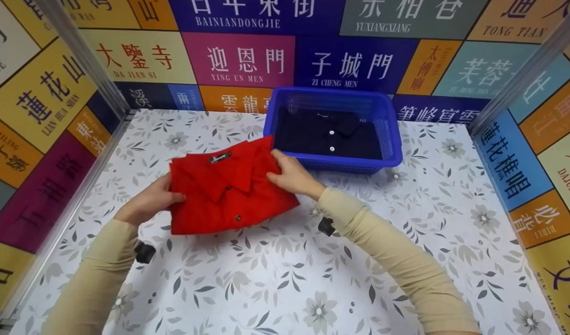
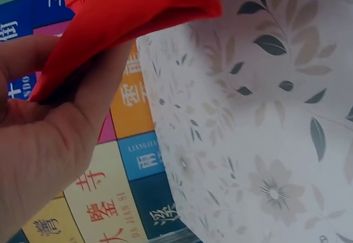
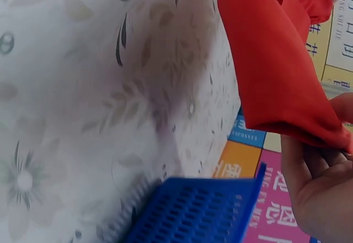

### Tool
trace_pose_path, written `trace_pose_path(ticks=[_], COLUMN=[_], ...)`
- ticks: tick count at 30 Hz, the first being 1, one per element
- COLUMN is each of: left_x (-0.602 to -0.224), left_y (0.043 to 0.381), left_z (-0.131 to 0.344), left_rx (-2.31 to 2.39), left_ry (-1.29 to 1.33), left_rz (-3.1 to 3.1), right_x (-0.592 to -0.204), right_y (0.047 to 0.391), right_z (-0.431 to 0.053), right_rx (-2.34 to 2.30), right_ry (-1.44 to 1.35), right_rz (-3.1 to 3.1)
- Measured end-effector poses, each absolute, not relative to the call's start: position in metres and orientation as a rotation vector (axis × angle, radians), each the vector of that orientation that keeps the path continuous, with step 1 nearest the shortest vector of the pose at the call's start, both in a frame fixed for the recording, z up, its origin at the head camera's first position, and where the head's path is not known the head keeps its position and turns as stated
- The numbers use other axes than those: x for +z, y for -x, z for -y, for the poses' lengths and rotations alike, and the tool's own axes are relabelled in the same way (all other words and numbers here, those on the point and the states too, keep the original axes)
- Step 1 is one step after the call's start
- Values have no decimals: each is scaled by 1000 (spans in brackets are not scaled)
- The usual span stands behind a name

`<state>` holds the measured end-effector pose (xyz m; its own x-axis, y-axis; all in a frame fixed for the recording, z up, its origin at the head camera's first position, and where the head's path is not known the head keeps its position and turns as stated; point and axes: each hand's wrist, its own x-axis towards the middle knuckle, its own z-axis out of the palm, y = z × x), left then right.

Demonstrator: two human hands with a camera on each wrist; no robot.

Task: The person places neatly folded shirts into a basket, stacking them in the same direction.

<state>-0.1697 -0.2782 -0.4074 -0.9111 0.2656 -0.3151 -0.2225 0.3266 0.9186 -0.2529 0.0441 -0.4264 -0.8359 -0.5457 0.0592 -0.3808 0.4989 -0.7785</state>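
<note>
A folded red shirt (image 1: pixel 215 195) with its collar and dark buttons showing is held up between both hands, off the table. My left hand (image 1: pixel 154 197) grips its left edge, thumb on top and fingers beneath, as the left wrist view also shows on the red cloth (image 2: pixel 138 11). At the shirt's opposite edge, my right hand (image 1: pixel 291 174) pinches the fabric. In the right wrist view, the fingers of that hand (image 3: pixel 325 182) lie under the shirt (image 3: pixel 276 61). Close behind the right hand stands a blue plastic basket (image 1: pixel 345 162), holding a folded dark shirt (image 1: pixel 308 135) with white buttons.
A white cloth with grey flowers and leaves covers the table (image 1: pixel 266 288). Panels with coloured lettered tiles (image 1: pixel 238 60) rise along the back and both sides. The basket's perforated wall (image 3: pixel 198 210) stands low in the right wrist view.
</note>
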Motion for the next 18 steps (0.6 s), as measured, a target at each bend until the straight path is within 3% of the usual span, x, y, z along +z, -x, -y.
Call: trace_pose_path(ticks=[18], left_x=[-384], left_y=[194], left_z=[200], left_rx=[1621], left_ry=[-294], left_rz=[-2419], right_x=[-396], right_y=[251], right_z=[-143], right_rx=[-1406], right_ry=[684], right_rz=[-2627])
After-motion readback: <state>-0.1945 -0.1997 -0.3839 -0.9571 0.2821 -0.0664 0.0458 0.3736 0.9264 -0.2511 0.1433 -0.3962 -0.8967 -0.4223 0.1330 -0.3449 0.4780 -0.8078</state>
